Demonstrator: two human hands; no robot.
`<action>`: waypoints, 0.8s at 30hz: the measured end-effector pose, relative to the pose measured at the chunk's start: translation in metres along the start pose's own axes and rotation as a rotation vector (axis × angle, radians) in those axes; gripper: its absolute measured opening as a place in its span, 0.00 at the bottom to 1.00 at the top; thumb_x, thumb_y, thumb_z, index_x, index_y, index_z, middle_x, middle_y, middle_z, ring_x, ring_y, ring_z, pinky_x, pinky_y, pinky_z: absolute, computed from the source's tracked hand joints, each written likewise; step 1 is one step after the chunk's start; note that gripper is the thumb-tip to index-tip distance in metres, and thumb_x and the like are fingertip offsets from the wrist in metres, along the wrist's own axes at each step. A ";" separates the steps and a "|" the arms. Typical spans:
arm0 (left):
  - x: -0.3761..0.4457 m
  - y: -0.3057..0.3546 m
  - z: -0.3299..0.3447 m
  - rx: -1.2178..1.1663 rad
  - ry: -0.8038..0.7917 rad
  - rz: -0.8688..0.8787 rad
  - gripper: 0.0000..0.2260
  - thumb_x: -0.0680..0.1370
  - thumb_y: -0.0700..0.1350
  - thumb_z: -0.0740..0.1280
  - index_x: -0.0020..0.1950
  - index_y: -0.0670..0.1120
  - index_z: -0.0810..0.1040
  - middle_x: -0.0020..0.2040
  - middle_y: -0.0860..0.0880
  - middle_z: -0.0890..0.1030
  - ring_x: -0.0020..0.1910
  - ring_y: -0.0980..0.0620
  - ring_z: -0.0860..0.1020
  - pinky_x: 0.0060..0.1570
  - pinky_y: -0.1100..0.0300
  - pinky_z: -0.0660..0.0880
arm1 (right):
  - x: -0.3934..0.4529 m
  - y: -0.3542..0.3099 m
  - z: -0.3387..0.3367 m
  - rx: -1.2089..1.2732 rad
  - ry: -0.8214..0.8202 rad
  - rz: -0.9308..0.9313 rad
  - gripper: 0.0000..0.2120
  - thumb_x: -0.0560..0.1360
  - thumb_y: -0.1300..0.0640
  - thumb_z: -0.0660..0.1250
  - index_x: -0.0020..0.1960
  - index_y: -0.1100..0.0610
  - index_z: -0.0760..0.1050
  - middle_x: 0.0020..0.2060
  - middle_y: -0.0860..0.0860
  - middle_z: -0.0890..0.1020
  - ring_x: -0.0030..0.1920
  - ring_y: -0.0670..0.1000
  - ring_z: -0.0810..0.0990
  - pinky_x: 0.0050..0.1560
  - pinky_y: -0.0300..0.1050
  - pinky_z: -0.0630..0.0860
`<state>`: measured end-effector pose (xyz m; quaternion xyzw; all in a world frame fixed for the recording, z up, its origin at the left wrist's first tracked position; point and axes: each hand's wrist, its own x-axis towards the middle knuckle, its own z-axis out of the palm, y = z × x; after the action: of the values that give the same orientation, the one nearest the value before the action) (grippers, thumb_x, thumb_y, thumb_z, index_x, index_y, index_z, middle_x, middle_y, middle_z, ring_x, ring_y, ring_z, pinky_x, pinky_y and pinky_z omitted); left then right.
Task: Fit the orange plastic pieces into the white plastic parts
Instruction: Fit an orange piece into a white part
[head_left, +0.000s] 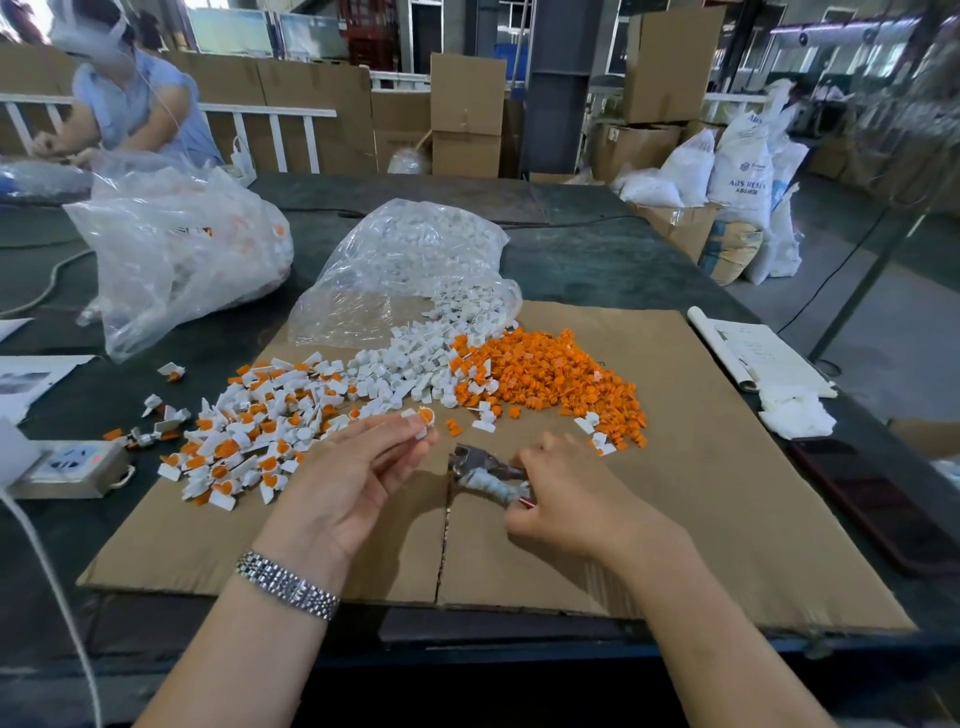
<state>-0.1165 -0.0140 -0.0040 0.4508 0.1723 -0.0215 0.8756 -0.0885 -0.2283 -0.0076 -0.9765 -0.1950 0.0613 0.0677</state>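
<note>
On the flat brown cardboard sheet, the left hand pinches a small white part with orange insert — the right hand grasps taped metal pliers, just below the loose orange pieces.

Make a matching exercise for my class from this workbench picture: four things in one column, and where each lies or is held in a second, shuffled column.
Things
1. pliers
2. loose orange pieces
3. finished pieces
4. clear bag of white parts

Places
A. heaped left on the cardboard
B. behind the piles
C. in the right hand
D. heaped right on the cardboard

Pairs: 1-C, 2-D, 3-A, 4-B
</note>
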 end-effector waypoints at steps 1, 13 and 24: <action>0.000 0.001 -0.001 0.000 0.004 -0.004 0.06 0.67 0.35 0.78 0.43 0.39 0.88 0.50 0.38 0.87 0.44 0.47 0.87 0.35 0.64 0.82 | 0.000 -0.003 0.000 0.044 -0.007 0.019 0.15 0.75 0.46 0.65 0.56 0.54 0.73 0.49 0.51 0.71 0.50 0.52 0.71 0.50 0.47 0.71; 0.004 0.008 0.006 0.017 0.015 0.090 0.15 0.63 0.39 0.79 0.48 0.39 0.83 0.42 0.43 0.87 0.42 0.48 0.87 0.34 0.64 0.81 | 0.003 -0.022 -0.035 0.568 -0.117 -0.035 0.12 0.83 0.56 0.59 0.45 0.62 0.75 0.35 0.53 0.78 0.34 0.44 0.75 0.35 0.39 0.69; 0.003 0.005 0.007 0.130 0.042 0.174 0.14 0.64 0.42 0.79 0.46 0.42 0.84 0.46 0.40 0.87 0.42 0.49 0.87 0.34 0.64 0.80 | -0.006 -0.036 -0.041 0.623 -0.142 -0.127 0.12 0.85 0.54 0.57 0.43 0.54 0.71 0.33 0.47 0.73 0.28 0.38 0.69 0.28 0.30 0.65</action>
<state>-0.1108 -0.0164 0.0031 0.5201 0.1489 0.0529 0.8394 -0.1019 -0.2018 0.0387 -0.8879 -0.2318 0.1818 0.3533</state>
